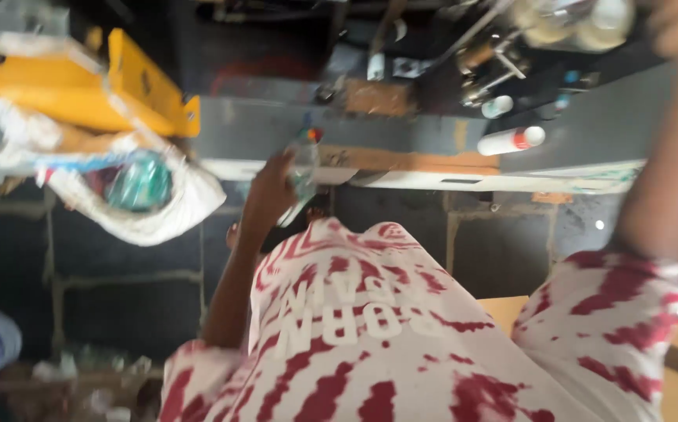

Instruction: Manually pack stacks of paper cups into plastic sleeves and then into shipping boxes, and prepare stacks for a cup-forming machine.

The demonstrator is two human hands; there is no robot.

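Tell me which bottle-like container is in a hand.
The clear plastic bottle, gripped by the left hand below the bench edge. The white tube with the red band lies untouched on the grey bench to the right.

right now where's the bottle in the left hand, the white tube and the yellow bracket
bottle (303, 168), head view, on its clear body above the left hand (270, 191)
white tube (511, 141), head view, mid-barrel
yellow bracket (139, 82), head view, on its flat face

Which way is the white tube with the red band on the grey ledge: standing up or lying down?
Lying down. The white tube rests on its side along the grey ledge, its length running nearly level, cap end to the right.
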